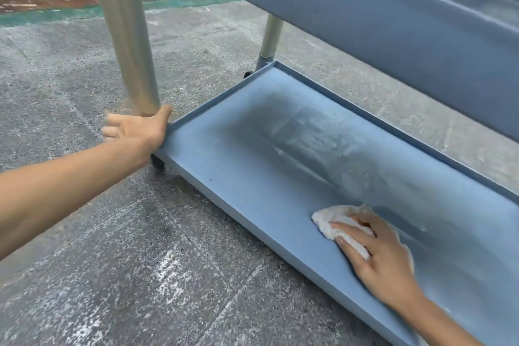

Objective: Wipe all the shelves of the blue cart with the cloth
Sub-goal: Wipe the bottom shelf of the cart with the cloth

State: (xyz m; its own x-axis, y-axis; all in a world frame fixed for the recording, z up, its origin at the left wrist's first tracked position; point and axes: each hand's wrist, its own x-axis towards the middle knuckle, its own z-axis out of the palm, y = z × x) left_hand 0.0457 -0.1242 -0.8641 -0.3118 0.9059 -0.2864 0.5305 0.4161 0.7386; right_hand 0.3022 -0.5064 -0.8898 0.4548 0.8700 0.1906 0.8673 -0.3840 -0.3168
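Note:
The blue cart's bottom shelf (252, 166) fills the middle and right, a shallow tray with a raised rim and a dusty, smeared patch along its centre. My right hand (376, 253) lies flat on a white cloth (334, 219), pressing it onto the shelf near the front rim. My left hand (137, 128) is wrapped around the base of the cart's silver near-left post (126, 36), at the shelf's corner. The underside and side of the shelf above (393, 17) hang over the far half.
A second silver post (271, 36) stands at the far-left corner, with a small black castor below it. Another castor shows under my left wrist. Grey speckled concrete floor surrounds the cart; a green and red painted area lies at the top left.

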